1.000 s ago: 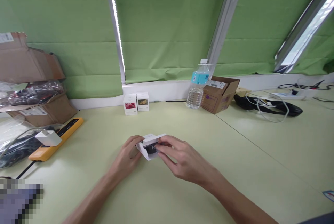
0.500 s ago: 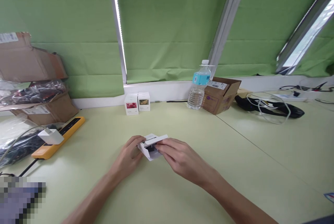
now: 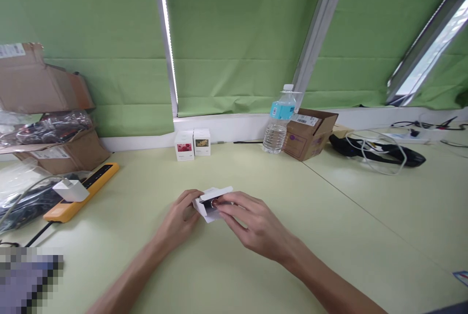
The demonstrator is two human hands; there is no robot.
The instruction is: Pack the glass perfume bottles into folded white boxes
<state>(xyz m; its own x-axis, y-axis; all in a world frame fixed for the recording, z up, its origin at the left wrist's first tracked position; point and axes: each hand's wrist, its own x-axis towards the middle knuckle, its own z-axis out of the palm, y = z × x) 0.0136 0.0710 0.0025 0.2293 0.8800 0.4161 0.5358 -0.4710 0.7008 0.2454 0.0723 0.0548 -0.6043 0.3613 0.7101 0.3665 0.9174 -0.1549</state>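
My left hand (image 3: pixel 185 214) is closed around a small white box (image 3: pixel 209 215) held above the table. The flaps stand open at the end facing my right hand (image 3: pixel 252 224), and the inside looks dark. At that opening, the thumb and fingertips of my right hand pinch a small reddish-brown round item (image 3: pixel 214 203) with a pale rim. Most of that item is hidden by the box and my fingers, so its kind cannot be made out.
Two small white boxes, one with a red picture (image 3: pixel 185 148) and one with a yellow picture (image 3: pixel 202 143), stand at the back. A water bottle (image 3: pixel 278 126) and a cardboard box (image 3: pixel 309 136) are right of them. An orange power strip (image 3: pixel 98 180) lies left.
The reddish-brown item now shows at the box opening between my right fingertips, where only a dark inside showed before. My left hand and the box have barely moved.
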